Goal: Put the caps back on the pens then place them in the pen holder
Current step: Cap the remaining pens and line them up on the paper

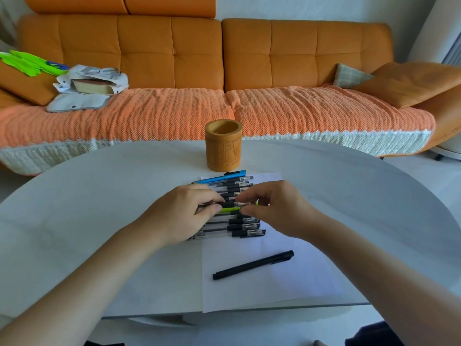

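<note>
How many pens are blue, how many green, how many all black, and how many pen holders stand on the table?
Blue pen: 1
Green pen: 1
All-black pen: 1
Pen holder: 1
Total: 4
Clear pens: partly hidden, not counted.

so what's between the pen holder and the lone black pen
In the head view, the row of pens lies between the pen holder and the black pen, with both hands, left and right, pinching one pen there.

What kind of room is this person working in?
Most likely a home living room: a long orange tufted sofa with a woven throw fills the background, loose cushions rest on it, and the pens lie on a low white table.
</note>
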Available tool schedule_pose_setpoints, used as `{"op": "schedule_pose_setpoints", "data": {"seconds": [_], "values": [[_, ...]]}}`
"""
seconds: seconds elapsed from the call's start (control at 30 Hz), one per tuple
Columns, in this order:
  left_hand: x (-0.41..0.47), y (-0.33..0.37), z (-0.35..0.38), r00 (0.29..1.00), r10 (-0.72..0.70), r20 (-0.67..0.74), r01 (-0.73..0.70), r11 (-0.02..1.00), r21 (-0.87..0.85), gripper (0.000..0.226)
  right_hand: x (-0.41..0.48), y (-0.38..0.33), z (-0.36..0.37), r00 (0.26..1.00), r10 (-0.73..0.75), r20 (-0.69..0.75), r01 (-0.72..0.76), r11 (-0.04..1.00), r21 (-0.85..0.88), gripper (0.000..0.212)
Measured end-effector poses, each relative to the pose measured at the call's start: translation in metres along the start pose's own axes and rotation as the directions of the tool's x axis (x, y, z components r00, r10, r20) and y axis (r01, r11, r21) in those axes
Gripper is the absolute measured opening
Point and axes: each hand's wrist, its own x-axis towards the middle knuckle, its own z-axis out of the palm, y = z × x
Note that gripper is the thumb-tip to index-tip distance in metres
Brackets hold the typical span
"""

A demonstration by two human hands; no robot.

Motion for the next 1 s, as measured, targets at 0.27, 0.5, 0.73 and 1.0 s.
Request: {"op": "schedule_pose_setpoints", "data": {"seconds": [0.27,0.5,0.73,1.0], "values": [[-0.006,0.004,0.005,0.999,0.047,0.009,-0.046,0.996,-0.071,0.014,-0.011,0.002,0.013,0.999,-0.021,-0.04,0.023,0.998,0.056,0.017],[-0.012,0.013,0.009,0.992,0.085,-0.093,-0.095,0.99,-0.104,0.017,-0.015,-0.005,0.004,0.998,0.0,0.058,-0.003,0.998,0.058,0.008],[-0.014,0.02,0.021,0.995,0.046,0.086,-0.048,0.998,0.026,0.022,-0.021,-0.005,-0.008,0.981,0.012,0.196,0.014,0.992,-0.128,0.01],[-0.011,0.026,0.021,0.983,0.061,0.171,-0.082,0.99,0.115,0.015,-0.03,0.007,-0.013,0.98,0.042,0.193,0.004,0.972,-0.233,0.007]]}}
